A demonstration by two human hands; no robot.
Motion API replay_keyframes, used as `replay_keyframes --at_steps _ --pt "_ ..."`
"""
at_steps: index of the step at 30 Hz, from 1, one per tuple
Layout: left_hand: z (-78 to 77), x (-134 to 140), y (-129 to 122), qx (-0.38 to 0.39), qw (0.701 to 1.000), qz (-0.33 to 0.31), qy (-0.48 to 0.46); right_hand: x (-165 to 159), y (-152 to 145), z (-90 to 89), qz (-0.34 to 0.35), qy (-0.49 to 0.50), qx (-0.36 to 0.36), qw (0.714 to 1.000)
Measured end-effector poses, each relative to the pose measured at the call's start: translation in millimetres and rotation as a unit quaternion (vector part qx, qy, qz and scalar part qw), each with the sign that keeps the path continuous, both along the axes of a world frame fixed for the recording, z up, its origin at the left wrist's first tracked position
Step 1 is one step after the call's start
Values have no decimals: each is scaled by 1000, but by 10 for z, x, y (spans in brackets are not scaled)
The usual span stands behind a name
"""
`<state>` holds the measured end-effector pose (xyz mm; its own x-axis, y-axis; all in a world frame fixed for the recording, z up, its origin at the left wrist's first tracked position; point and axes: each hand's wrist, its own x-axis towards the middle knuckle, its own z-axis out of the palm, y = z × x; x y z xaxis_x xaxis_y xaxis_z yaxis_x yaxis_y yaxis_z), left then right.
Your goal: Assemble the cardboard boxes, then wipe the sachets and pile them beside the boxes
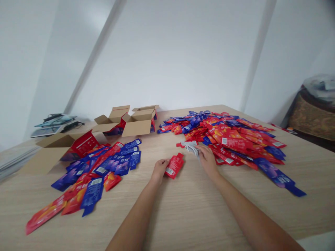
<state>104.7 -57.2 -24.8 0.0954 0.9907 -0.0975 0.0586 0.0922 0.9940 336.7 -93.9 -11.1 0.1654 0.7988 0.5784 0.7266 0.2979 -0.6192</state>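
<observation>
Near the middle of the table, my left hand [159, 170] pinches the left edge of a red sachet [175, 166] with a white barcode label. My right hand [206, 157] is closed on a crumpled grey-white cloth [192, 147], whose exact kind is hard to make out. Part of another red packet shows just behind the cloth. Close beyond my right hand lies a large heap of red and blue sachets [230, 136]. Left of my left hand, a smaller spread of red and blue sachets [115, 162] lies flat, partly overlapping.
Open cardboard boxes [138, 127] with flaps up stand at the back, and another open box [52, 153] stands at the left. Papers and dark cables [56, 123] lie at the far left. A patterned brown bag or cushion [314, 113] sits beyond the table's right edge.
</observation>
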Motion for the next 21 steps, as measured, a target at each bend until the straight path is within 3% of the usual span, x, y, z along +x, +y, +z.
replay_keyframes --at_steps 3,4,6,8,12,15,18,21 --pt "30 65 -77 14 994 -104 -41 -381 -178 14 150 -46 2 988" --pt "48 74 -97 28 991 -125 -45 -497 -220 -9 209 -92 -26 973" --pt "86 84 -121 46 989 -136 -44 -634 -246 -77 252 -156 -88 951" --pt "118 87 -127 29 989 -138 -37 -614 -193 -150 220 -195 -138 946" --pt "160 80 -144 -67 983 -160 -55 -263 19 -235 76 -223 -173 956" --pt "166 62 -163 -104 976 -171 -80 -33 112 -252 24 -204 -149 967" --pt "143 49 -162 -121 978 -140 -101 18 118 -255 -12 -138 -94 986" --pt "109 56 -151 -132 974 -120 -136 -111 81 -271 12 -105 -44 993"
